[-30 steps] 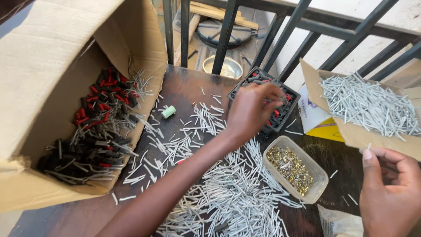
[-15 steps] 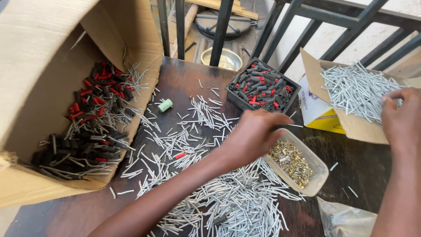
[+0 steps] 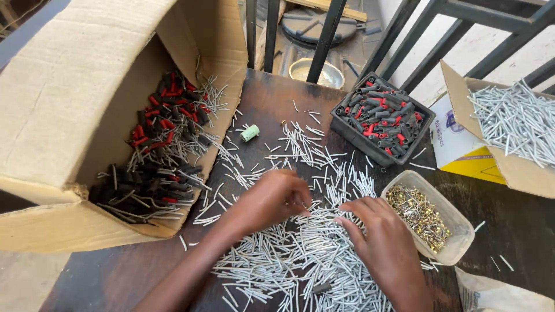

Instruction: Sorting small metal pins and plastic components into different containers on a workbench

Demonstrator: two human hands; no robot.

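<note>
Both hands have come together over the grey rods (image 3: 324,254) heaped on the surface (image 3: 115,277): left hand (image 3: 272,199) fingers pinched on a rod, right hand (image 3: 381,242) fingers spread flat, beside the tray (image 3: 457,222)

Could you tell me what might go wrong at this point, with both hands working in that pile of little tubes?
1. The loose grey tubes spread right to the near edge of the table, so a sweep of the left hand or right hand could push some off.
2. The clear tub of brass pieces sits right beside the right hand; a nudge might tip it.
3. The small green cap lies loose among stray tubes and could get buried.
</note>
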